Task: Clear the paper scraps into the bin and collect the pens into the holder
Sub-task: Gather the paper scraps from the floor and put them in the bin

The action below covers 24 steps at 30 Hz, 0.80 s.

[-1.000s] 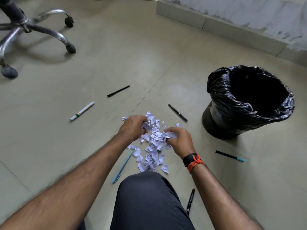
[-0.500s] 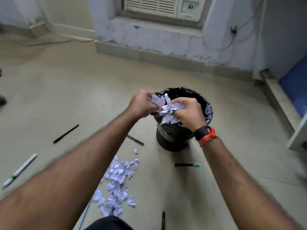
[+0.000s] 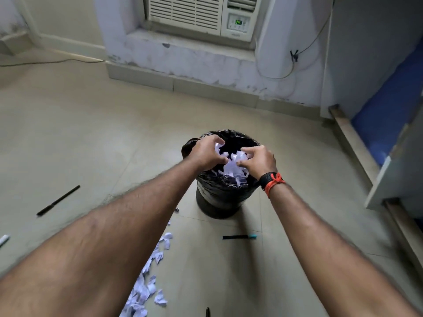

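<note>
The black-lined bin (image 3: pixel 219 197) stands on the floor ahead of me. Both hands hover over its mouth: my left hand (image 3: pixel 206 154) and my right hand (image 3: pixel 258 159), fingers spread, with white paper scraps (image 3: pixel 233 165) dropping between them into the bin. A pile of scraps (image 3: pixel 146 287) lies on the floor below my left forearm. Pens lie around: a black pen (image 3: pixel 58 200) at left, a teal-capped black pen (image 3: pixel 239 236) near the bin, a white marker (image 3: pixel 3 240) at the left edge, a pen tip (image 3: pixel 207 312) at the bottom. No holder is in view.
A window air conditioner (image 3: pixel 196 14) sits in the far wall above a low ledge (image 3: pixel 183 83). A cable (image 3: pixel 52 61) runs along the floor at left. Blue-fronted furniture with a wooden base (image 3: pixel 357 143) lines the right side.
Both hands lifted a bunch of scraps from the floor pile, carried it up and forward over the bin, and have now spread their fingers so the scraps fall in.
</note>
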### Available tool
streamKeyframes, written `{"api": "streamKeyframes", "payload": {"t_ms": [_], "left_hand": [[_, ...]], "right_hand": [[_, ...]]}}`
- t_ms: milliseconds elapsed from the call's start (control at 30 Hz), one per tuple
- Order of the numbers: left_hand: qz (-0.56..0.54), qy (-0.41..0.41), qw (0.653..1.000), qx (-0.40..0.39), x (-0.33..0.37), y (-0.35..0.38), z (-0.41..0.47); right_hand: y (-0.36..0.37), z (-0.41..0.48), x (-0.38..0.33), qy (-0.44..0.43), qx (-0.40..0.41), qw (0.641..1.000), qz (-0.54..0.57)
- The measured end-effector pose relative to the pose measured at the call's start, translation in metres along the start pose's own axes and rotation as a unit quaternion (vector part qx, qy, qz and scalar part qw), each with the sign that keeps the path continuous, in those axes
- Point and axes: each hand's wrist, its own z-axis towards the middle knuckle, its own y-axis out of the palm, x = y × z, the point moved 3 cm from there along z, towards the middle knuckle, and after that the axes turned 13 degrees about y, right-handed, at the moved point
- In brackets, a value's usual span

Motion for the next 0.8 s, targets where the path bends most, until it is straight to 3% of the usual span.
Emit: {"api": "streamKeyframes", "payload": {"t_ms": [267,433,567,667,800], "left_hand": [[-0.049,0.023,0.998,0.024,0.002,0.001,0.003],[-0.091,0.016,0.995,0.03,0.0,-0.023,-0.031],[-0.125,-0.018,0.991,0.046,-0.028,-0.043,-0.089],[-0.123,-0.067,0.989,0.045,-0.065,-0.048,-0.13],[-0.106,-0.144,0.982,0.067,-0.12,-0.047,-0.187]], "right_hand": [[-0.002,-0.006,-0.006,0.02,0.033,0.998,0.055],[-0.005,-0.032,-0.016,-0.026,0.034,0.979,0.201],[0.027,-0.09,-0.031,-0.092,-0.039,0.958,0.269],[0.075,-0.125,-0.035,-0.092,-0.132,0.947,0.277],[0.147,-0.155,-0.018,-0.076,-0.233,0.951,0.187]]}}
